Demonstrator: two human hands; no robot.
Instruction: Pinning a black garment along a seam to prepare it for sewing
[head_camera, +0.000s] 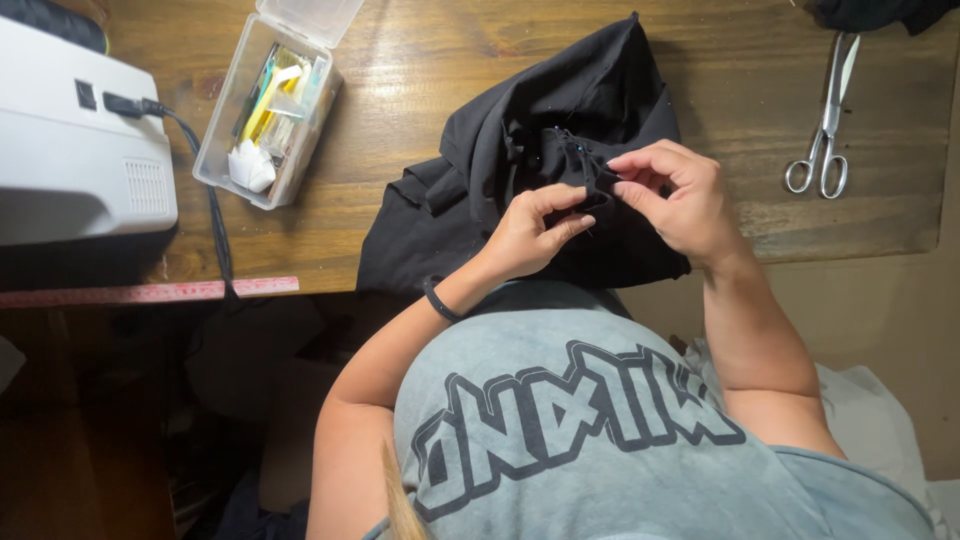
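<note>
A black garment lies bunched on the wooden table, with its near edge hanging toward my lap. My left hand pinches a fold of the black fabric between thumb and fingers. My right hand pinches the same fold just to the right, fingertips almost touching the left hand's. A small pin with a blue head sticks out of the cloth just above my fingers. A dark band circles my left wrist.
Steel scissors lie at the table's right. An open clear plastic box of sewing notions stands at the left, beside a white sewing machine with a black cord. A pink measuring tape runs along the table's front edge.
</note>
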